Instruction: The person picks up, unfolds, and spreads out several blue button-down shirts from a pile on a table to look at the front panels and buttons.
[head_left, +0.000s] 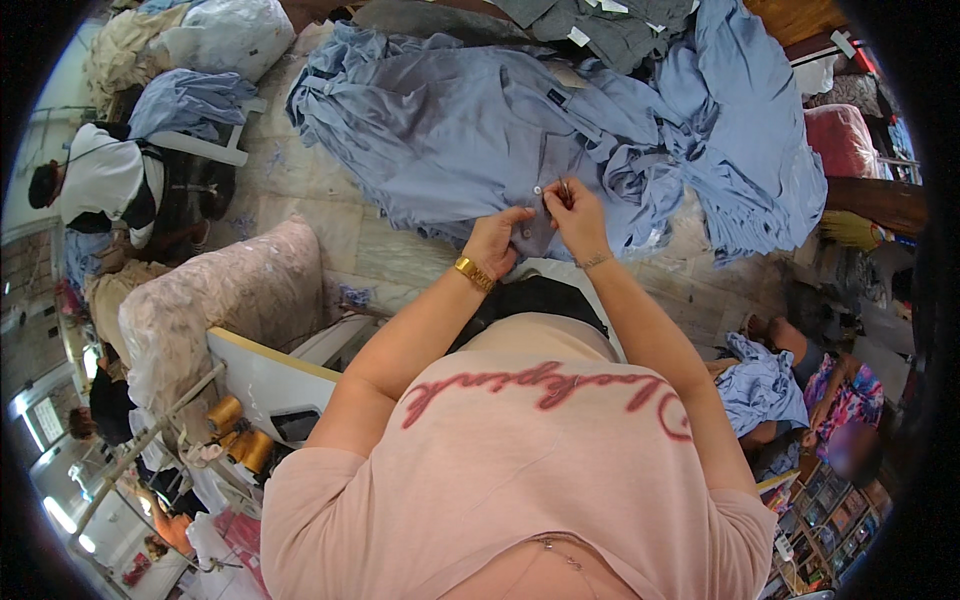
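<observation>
Here, in the head view, we look down past a pale pink top [530, 440] with red script across it toward two bare hands meeting at a light blue garment [435, 125]. The garment lies in front of the person, spread out and rumpled, its near edge drawn up between the hands. Our left hand [492, 240] grasps that edge, thumb and forefinger pinched on the cloth; a gold watch [475, 273] circles the wrist. Our right hand [580, 222] is just beside it, fingertips closed on a small dark thing [564, 188], too small for us to identify. A thin bracelet [596, 261] rings that wrist. A pale round button [538, 190] shows on the cloth between the hands.

To the right of the garment we see more blue cloth [745, 130] in a heap; dark grey cloth [625, 35] lies beyond. At far left, a person in white and black [110, 185] sits near a bench [215, 148] bearing blue fabric. Nearer, we find yellow thread spools [245, 445]. At right, a person in a bright patterned top [845, 390] has blue cloth at the lap.
</observation>
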